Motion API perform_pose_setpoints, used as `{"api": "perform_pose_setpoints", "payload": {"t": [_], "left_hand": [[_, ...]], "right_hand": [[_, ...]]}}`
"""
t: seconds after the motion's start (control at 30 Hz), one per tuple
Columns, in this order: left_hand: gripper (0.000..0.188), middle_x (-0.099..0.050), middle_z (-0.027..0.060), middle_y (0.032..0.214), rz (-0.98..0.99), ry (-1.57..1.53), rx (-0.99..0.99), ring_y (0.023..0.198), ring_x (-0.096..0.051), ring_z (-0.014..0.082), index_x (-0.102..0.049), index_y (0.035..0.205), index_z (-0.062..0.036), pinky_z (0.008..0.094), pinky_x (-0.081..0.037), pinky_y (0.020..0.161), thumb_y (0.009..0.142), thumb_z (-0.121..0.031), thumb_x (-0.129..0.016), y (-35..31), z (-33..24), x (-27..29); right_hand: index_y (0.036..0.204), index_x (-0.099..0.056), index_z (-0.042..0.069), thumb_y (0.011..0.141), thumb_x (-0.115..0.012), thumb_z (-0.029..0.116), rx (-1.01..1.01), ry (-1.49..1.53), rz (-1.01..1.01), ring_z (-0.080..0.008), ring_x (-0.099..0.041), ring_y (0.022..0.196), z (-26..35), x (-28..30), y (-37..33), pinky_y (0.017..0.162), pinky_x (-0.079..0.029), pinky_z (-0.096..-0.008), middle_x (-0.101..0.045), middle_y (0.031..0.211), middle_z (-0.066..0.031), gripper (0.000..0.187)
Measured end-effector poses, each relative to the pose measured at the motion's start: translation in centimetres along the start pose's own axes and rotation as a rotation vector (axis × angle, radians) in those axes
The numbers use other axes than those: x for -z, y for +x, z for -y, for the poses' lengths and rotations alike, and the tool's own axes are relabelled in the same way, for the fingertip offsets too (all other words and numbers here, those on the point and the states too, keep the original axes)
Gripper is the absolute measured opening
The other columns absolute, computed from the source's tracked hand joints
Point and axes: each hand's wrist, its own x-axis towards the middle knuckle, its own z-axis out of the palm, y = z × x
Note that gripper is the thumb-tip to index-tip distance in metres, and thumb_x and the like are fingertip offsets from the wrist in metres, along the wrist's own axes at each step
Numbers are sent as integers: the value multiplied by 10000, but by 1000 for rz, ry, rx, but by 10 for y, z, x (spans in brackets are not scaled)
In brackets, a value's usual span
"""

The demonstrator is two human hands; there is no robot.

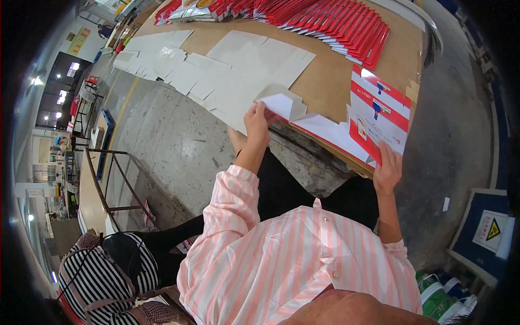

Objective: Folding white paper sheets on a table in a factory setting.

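A red and white printed carton blank [389, 129] lies along the table's near edge, partly folded. Its white inner side [324, 129] and a raised flap show toward the left. My left hand [256, 123] pinches the left end of the blank between thumb and fingers. Over its right end, my right hand [389, 167] grips the near edge of the printed panel. Flat, pale grey-white blanks [254, 59] overlap on the table beyond my left hand.
A fanned row of red and white folded cartons [346, 27] covers the far side of the brown table [330, 81]. A metal-framed rack [108, 184] stands on the floor at left, near a striped cloth item [108, 271]. At lower right are a warning-sign board [482, 233] and several tubs [439, 298].
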Motion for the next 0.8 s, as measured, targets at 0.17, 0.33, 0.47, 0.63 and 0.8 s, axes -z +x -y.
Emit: {"api": "perform_pose_setpoints", "payload": {"t": [0.17, 0.33, 0.47, 0.63, 0.8], "left_hand": [[258, -659, 104, 818, 216, 334, -388, 760, -661, 183, -586, 926, 52, 293, -542, 630, 960, -188, -499, -24, 5, -38], [265, -641, 73, 872, 41, -21, -183, 714, -619, 146, -594, 983, 27, 297, -520, 594, 957, -223, -512, 2, 10, -11], [234, -648, 53, 838, 69, 418, -394, 685, -623, 194, -619, 966, -7, 310, -511, 628, 932, -229, -550, 9, 17, 3], [287, -650, 134, 937, 644, 1176, -860, 774, -628, 321, -639, 1046, -90, 371, -515, 689, 877, -320, -607, -40, -20, -27], [397, -620, 125, 1001, 843, 1346, -1038, 869, -624, 324, -604, 1137, -121, 406, -516, 692, 846, -390, -617, -43, -4, -28]], "right_hand": [[1263, -555, 56, 722, -656, -21, -45, -52, 155, -273, -503, 1072, 8, 10, 8, 938, -418, -373, -570, 1252, -84, 556], [1283, -537, 65, 728, -671, 7, 1, -73, 178, -264, -486, 1102, 2, 5, 1, 938, -419, -377, -544, 1277, -74, 574], [1284, -549, 110, 748, -708, 144, 41, -35, 200, -265, -474, 1102, 3, 9, 7, 925, -420, -402, -524, 1266, -69, 560], [1275, -571, 178, 817, -653, 397, 46, -60, 306, -294, -466, 1090, 16, 21, 16, 902, -410, -447, -514, 1228, -121, 514], [1278, -571, 199, 841, -607, 472, 58, -116, 329, -311, -456, 1086, 18, 12, 14, 868, -406, -473, -492, 1227, -153, 516]]}}
